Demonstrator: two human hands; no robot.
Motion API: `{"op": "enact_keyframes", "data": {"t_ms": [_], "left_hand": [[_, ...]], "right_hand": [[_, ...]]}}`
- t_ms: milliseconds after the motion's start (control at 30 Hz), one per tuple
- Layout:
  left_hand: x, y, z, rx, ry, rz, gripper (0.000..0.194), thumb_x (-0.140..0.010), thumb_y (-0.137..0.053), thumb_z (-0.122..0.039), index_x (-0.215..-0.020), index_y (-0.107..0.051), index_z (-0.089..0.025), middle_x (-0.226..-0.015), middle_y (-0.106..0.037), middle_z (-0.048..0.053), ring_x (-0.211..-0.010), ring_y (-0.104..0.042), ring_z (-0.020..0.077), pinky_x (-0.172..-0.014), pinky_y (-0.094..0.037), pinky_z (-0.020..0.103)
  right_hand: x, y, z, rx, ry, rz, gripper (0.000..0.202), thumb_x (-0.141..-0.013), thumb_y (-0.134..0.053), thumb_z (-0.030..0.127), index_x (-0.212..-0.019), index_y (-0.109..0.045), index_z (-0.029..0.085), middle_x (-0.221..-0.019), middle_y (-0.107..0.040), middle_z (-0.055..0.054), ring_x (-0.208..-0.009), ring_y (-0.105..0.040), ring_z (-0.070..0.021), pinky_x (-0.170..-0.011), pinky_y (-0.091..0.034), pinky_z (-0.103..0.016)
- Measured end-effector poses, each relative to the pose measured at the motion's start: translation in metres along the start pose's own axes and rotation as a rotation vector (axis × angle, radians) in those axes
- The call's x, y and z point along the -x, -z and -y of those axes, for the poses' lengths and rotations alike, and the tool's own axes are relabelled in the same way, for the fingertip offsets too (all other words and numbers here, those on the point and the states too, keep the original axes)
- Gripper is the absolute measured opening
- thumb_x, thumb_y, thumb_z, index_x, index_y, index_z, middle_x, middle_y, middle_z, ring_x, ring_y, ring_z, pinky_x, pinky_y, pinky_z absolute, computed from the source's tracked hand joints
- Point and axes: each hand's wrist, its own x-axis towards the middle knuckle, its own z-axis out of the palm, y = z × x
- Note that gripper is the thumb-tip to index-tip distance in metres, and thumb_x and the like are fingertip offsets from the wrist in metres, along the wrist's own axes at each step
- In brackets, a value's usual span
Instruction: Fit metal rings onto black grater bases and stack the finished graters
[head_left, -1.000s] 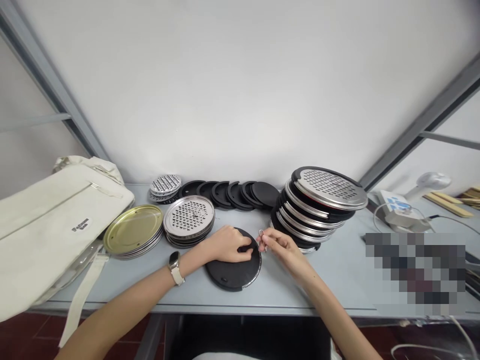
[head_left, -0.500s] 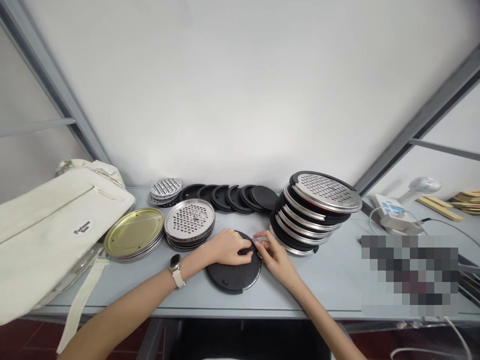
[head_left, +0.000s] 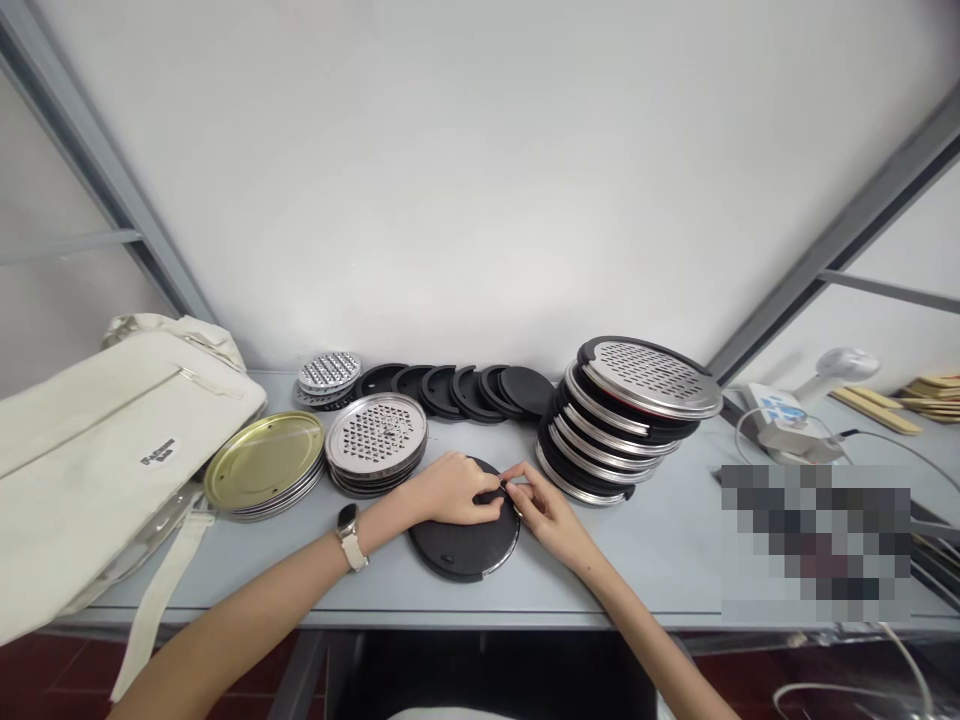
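A round black disc with a strip of shiny metal along its right edge lies flat on the table before me. My left hand, a watch on its wrist, rests over the disc's upper part with fingers curled against it. At the disc's upper right rim, my right hand pinches with thumb and forefinger, its tips meeting the left fingertips. Something thin and pale shows between the tips, too small to name. To the left stands a stack of perforated metal grater discs; behind lies a row of black rings.
At right stands a tall stack of black-rimmed metal grater discs. Gold-coloured round plates and a cream bag are at left, with small grater discs behind. A white device with a cable sits far right. The table's front edge is close.
The right fingertips have closed in on the disc's rim and the left fingers. The whole view has shifted slightly; the disc stays in place.
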Motion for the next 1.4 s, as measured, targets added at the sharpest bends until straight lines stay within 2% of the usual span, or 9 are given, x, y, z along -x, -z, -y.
{"op": "enact_keyframes", "data": {"t_ms": [200, 400, 867, 1167, 1400], "left_hand": [[-0.001, -0.003, 0.001, -0.001, 0.007, 0.006, 0.028, -0.084, -0.050, -0.040, -0.074, -0.065, -0.020, -0.062, -0.065, 0.002, -0.055, -0.059, 0.0158, -0.051, -0.031, 0.027], [-0.001, -0.001, 0.000, 0.021, 0.010, 0.007, 0.028, -0.084, -0.051, -0.039, -0.070, -0.064, -0.019, -0.060, -0.064, 0.002, -0.054, -0.058, 0.0152, -0.051, -0.031, 0.026], [-0.001, -0.002, 0.001, 0.036, 0.015, 0.000, 0.030, -0.085, -0.049, -0.040, -0.070, -0.065, -0.019, -0.060, -0.065, 0.002, -0.052, -0.055, 0.0138, -0.051, -0.028, 0.026], [-0.002, -0.003, -0.001, 0.041, 0.037, -0.005, 0.029, -0.083, -0.050, -0.039, -0.069, -0.065, -0.019, -0.059, -0.065, 0.002, -0.052, -0.057, 0.0149, -0.050, -0.027, 0.027], [-0.003, -0.002, 0.000, 0.059, 0.045, -0.002, 0.030, -0.081, -0.051, -0.040, -0.064, -0.062, -0.018, -0.055, -0.063, 0.002, -0.051, -0.057, 0.0152, -0.048, -0.026, 0.028]], "right_hand": [[-0.002, -0.001, -0.004, -0.041, -0.019, -0.021, 0.029, -0.093, -0.042, 0.048, -0.097, -0.048, 0.020, -0.055, -0.031, 0.008, -0.050, -0.027, -0.0091, -0.048, -0.021, -0.022], [-0.002, 0.001, -0.003, 0.037, -0.019, -0.075, 0.028, -0.092, -0.044, 0.048, -0.093, -0.047, 0.020, -0.055, -0.032, 0.008, -0.051, -0.029, -0.0097, -0.050, -0.023, -0.022], [-0.001, 0.003, 0.006, -0.008, -0.023, -0.040, 0.035, -0.090, -0.044, 0.053, -0.086, -0.047, 0.019, -0.056, -0.029, 0.008, -0.051, -0.027, -0.0091, -0.050, -0.020, -0.023], [0.000, 0.002, 0.009, 0.000, -0.023, -0.043, 0.035, -0.090, -0.044, 0.053, -0.087, -0.050, 0.018, -0.057, -0.030, 0.007, -0.052, -0.028, -0.0093, -0.050, -0.021, -0.023], [-0.001, 0.006, 0.010, 0.015, -0.018, 0.000, 0.037, -0.089, -0.044, 0.054, -0.087, -0.051, 0.018, -0.057, -0.030, 0.007, -0.052, -0.027, -0.0093, -0.050, -0.022, -0.023]]}}
